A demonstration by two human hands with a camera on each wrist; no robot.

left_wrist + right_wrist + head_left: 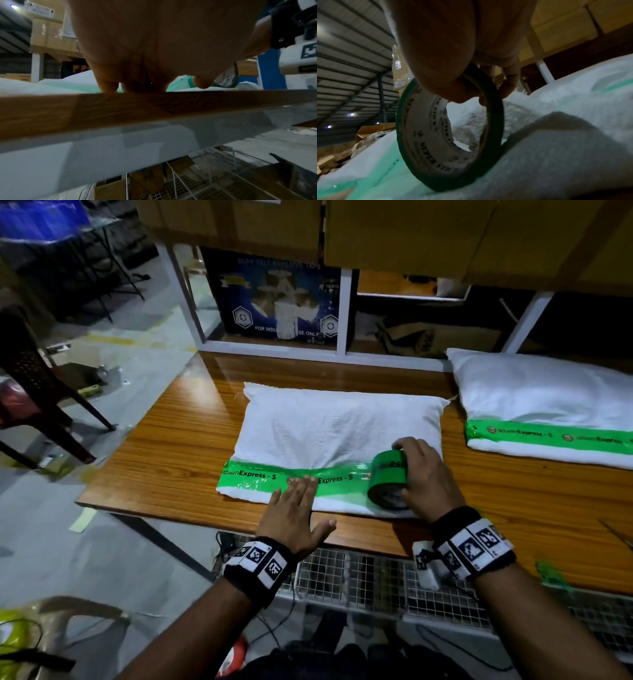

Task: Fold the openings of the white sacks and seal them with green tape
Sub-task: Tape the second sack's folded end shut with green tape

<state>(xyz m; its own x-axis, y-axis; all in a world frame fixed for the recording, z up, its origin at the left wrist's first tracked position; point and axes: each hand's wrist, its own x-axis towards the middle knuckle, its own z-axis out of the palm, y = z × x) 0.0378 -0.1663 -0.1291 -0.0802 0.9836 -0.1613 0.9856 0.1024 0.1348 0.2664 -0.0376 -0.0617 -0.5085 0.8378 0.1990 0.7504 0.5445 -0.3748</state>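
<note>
A: What is the work surface like?

B: A wood-grain counter [164,446] with a pale front edge. A wire mesh rack [359,580] sits under it, on the near side. At the back stands a white-framed shelf unit [342,313] holding a blue printed carton [274,299] and brown cardboard; more brown boxes are stacked above.

A: And the room?

B: A grey concrete floor [137,364] with scraps of litter lies to the left, where a dark plastic chair [30,392] stands. The right wrist view shows a ribbed metal roof with small lights.

A: Where are the sacks?

B: One white sack [335,429] lies flat in the middle of the counter. A strip of green tape [253,477] with black lettering runs across its folded near edge. A second white sack [548,395], with its own green strip, lies to the right, apart from the first.

A: What are the hands doing?

B: The left hand [294,515] is spread flat, with straight fingers pressing on the tape strip and the thumb out to the side. The right hand [424,477] curls around the green tape roll [390,479], which stands on edge on the sack at the strip's right end, thumb inside the core.
</note>
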